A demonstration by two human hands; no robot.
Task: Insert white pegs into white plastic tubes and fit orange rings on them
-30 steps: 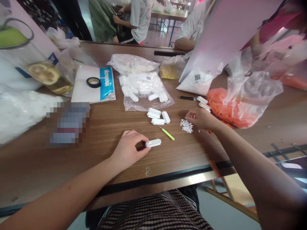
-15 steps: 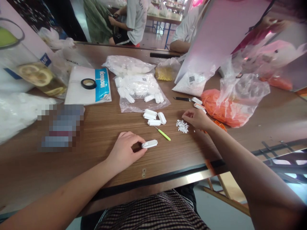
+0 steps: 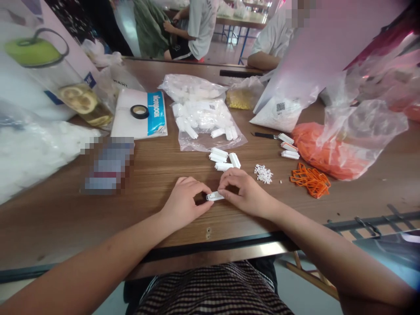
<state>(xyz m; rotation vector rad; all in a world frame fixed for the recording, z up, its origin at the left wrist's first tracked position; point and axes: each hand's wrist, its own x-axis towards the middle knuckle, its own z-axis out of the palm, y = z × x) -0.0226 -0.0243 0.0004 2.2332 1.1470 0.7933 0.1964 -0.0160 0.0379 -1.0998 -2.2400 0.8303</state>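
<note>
My left hand point(image 3: 184, 202) grips the left end of a white plastic connector housing point(image 3: 214, 196) between thumb and fingers, its face with rows of small holes turned up. At the housing's right end, the thumb and fingertips of my right hand point(image 3: 245, 190) come together in a pinch; what is between them is too small or hidden to make out. Just behind the right hand lie several white housings point(image 3: 224, 166). To its right is a heap of tiny white plastic pieces point(image 3: 263, 174). The green-handled pick cannot be seen now.
Orange frames point(image 3: 310, 180) lie at right, before a bag of orange parts point(image 3: 323, 151). A black-handled knife point(image 3: 265, 135) rests near more housings point(image 3: 289, 154). Bags of white parts point(image 3: 206, 116), a notebook point(image 3: 129, 120) with a tape roll point(image 3: 139, 112), and a bottle point(image 3: 82, 98) stand behind.
My right hand has moved left from the heap of tiny white pieces to the housing in my left hand. The view has shifted, so the table's things appear further right.
</note>
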